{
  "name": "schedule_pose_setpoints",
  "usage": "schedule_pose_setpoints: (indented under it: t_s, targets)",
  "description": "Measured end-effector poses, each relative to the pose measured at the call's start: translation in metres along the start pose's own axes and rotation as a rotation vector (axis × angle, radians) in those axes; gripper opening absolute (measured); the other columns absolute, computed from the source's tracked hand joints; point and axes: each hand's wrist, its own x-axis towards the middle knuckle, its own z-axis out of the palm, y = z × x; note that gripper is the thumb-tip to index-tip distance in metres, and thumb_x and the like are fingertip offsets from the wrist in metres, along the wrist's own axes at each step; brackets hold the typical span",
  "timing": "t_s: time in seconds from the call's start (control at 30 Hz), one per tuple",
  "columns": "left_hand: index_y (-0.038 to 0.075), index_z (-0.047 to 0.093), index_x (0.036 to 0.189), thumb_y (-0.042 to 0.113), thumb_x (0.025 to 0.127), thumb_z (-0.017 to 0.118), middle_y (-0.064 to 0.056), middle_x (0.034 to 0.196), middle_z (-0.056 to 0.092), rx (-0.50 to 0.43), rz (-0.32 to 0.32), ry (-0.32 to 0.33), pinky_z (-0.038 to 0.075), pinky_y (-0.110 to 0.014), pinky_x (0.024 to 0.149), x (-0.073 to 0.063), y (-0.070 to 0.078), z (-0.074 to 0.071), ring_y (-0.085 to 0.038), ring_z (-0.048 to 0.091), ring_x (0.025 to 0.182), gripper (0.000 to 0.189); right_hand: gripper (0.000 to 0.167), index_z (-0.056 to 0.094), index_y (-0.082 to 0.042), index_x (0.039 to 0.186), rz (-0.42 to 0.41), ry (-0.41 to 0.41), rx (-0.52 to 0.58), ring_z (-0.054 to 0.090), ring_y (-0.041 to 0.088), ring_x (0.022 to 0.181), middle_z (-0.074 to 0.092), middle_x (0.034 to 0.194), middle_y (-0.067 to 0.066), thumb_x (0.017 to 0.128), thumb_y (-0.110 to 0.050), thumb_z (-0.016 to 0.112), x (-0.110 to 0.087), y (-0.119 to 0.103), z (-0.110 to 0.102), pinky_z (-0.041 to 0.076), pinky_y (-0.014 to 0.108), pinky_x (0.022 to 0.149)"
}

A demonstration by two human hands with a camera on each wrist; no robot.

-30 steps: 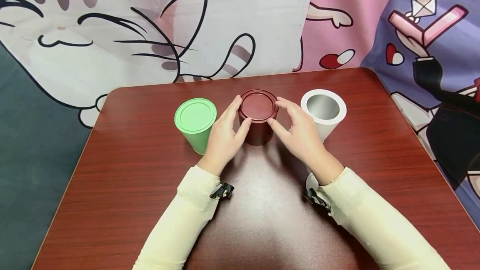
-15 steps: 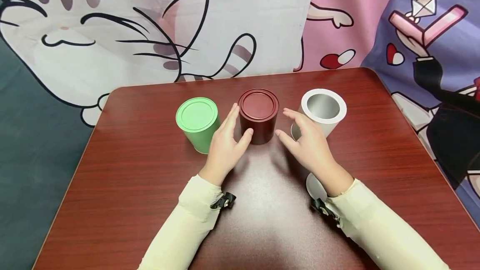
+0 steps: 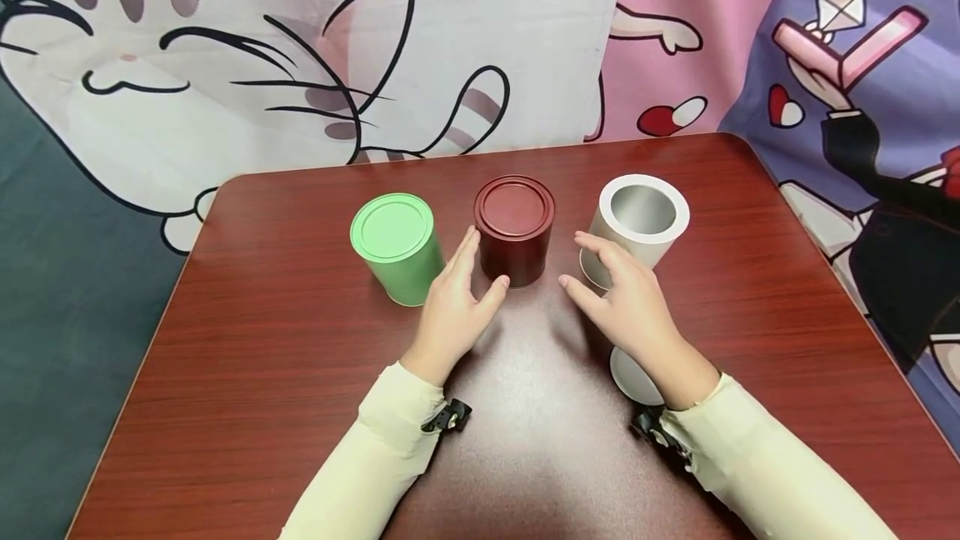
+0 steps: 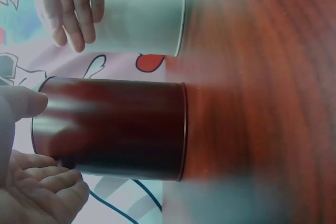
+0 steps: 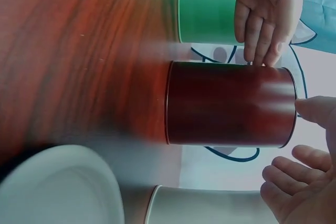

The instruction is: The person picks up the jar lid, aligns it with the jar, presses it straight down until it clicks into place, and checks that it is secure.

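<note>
A dark red can, its matching lid on, stands upright at the back middle of the table. My left hand, fingers extended and thumb spread, is at its left side, overlapping the can's lower edge in the head view. My right hand hovers apart from the can on its right, thumb and fingers spread around nothing. Behind that hand stands a white can with its top uncovered. Its grey-white round lid lies on the table, partly covered by my right wrist. Left of my left hand is a green can with a green lid.
The reddish-brown wooden table has rounded back corners. A cartoon-printed cloth hangs right behind its far edge. Dark wrist cameras are strapped to both cream sleeves.
Both hands have come away from the red can's lid and back toward me. The right hand has shifted right, and more of the white can and loose lid shows.
</note>
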Motion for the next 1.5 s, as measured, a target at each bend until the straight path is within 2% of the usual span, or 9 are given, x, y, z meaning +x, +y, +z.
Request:
schedule_pose_setpoints:
  t_s: [0.33, 0.53, 0.83, 1.27, 1.5]
  targets:
    - [0.002, 0.045, 0.149, 0.024, 0.091, 0.069, -0.011, 0.154, 0.045, 0.000, 0.038, 0.006, 0.034, -0.042, 0.116, -0.014, 0.000, 0.003, -0.021, 0.044, 0.141, 0.067, 0.051, 0.063, -0.004, 0.132, 0.013, -0.023, 0.002, 0.060, 0.028, 0.123, 0.066, 0.131, 0.011, 0.084, -0.016, 0.079, -0.015, 0.000, -0.004, 0.046, 0.048, 0.101]
    - [0.001, 0.053, 0.143, 0.023, 0.090, 0.070, -0.013, 0.145, 0.056, 0.024, 0.042, -0.013, 0.040, -0.041, 0.112, -0.019, 0.000, 0.007, -0.025, 0.053, 0.134, 0.060, 0.051, 0.064, -0.004, 0.131, 0.033, -0.036, -0.010, 0.062, 0.029, 0.120, 0.067, 0.129, 0.011, 0.084, -0.016, 0.080, -0.026, 0.003, -0.005, 0.048, 0.049, 0.098]
    - [0.002, 0.054, 0.142, 0.023, 0.089, 0.071, -0.013, 0.142, 0.058, 0.010, 0.041, -0.087, 0.043, -0.041, 0.110, -0.025, 0.006, 0.013, -0.025, 0.054, 0.132, 0.059, 0.052, 0.064, -0.004, 0.130, 0.059, -0.050, -0.017, 0.063, 0.030, 0.118, 0.068, 0.127, 0.010, 0.083, -0.018, 0.082, -0.034, 0.005, -0.009, 0.048, 0.049, 0.098]
    - [0.003, 0.054, 0.142, 0.023, 0.088, 0.074, -0.010, 0.143, 0.057, 0.031, 0.096, -0.161, 0.043, -0.038, 0.110, -0.028, 0.015, 0.023, -0.022, 0.054, 0.132, 0.062, 0.054, 0.065, -0.005, 0.128, 0.065, -0.052, -0.071, 0.065, 0.033, 0.116, 0.069, 0.124, 0.012, 0.080, -0.020, 0.084, -0.047, 0.013, -0.020, 0.048, 0.050, 0.097]
    - [0.002, 0.053, 0.143, 0.025, 0.088, 0.074, -0.011, 0.143, 0.058, 0.058, 0.108, -0.248, 0.043, -0.038, 0.110, -0.032, 0.019, 0.036, -0.021, 0.054, 0.132, 0.063, 0.056, 0.064, -0.004, 0.128, 0.081, -0.065, -0.094, 0.065, 0.034, 0.114, 0.069, 0.123, 0.014, 0.078, -0.019, 0.085, -0.056, 0.018, -0.027, 0.049, 0.051, 0.094]
